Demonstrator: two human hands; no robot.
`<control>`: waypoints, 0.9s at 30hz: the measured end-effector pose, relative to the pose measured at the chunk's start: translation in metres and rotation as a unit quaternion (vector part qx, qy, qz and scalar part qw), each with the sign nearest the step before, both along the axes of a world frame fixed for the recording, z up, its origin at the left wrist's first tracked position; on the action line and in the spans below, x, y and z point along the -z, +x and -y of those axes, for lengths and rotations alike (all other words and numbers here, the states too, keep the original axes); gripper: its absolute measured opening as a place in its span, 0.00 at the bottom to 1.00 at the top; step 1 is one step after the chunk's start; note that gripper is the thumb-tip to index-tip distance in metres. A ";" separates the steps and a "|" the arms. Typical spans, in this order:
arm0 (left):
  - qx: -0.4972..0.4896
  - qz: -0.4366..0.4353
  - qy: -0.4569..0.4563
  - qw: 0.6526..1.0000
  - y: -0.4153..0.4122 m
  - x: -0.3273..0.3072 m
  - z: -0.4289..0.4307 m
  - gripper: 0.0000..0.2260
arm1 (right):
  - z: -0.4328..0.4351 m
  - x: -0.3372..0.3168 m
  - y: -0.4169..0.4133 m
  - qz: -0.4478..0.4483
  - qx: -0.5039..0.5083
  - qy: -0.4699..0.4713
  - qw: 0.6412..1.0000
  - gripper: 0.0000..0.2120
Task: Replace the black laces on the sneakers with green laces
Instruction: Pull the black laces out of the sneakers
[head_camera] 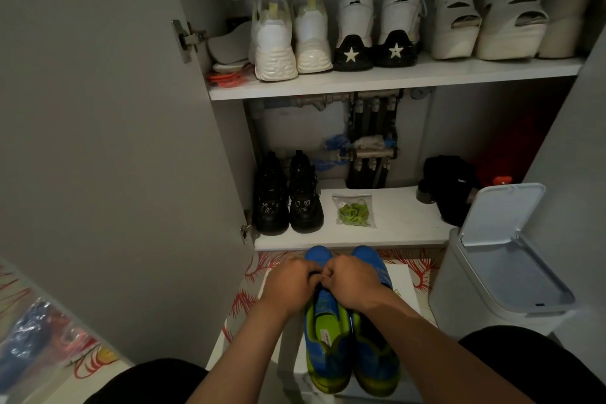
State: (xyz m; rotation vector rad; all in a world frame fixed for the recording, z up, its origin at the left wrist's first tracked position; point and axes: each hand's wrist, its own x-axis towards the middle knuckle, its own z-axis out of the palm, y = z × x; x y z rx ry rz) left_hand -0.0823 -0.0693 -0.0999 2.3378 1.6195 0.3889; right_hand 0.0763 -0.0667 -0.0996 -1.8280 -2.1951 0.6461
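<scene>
Between your knees stand the blue sneakers [331, 357]; your left hand [288, 282] and right hand [352, 282] both pinch the left one's black lace [317, 288]. Loosen crossings evenly, eyelet by eyelet. Bagged green laces [354, 213] lie on the lower shelf [410, 226].

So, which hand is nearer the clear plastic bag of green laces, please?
Right. The right hand is straight in front of the clear plastic bag of green laces; the left hand sits further left.
</scene>
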 end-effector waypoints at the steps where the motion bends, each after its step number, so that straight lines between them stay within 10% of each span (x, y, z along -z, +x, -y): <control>1: -0.020 -0.012 0.015 1.000 -0.001 -0.001 -0.001 0.09 | 0.000 0.000 0.000 -0.003 0.004 -0.002 1.000 0.07; 13: -0.280 0.178 0.129 0.934 -0.010 -0.016 -0.005 0.10 | 0.001 0.004 0.001 0.007 0.020 -0.012 1.000 0.08; 27: -0.272 -0.108 -0.038 0.956 -0.024 -0.006 0.000 0.19 | -0.001 0.009 -0.004 0.119 -0.086 0.029 0.989 0.18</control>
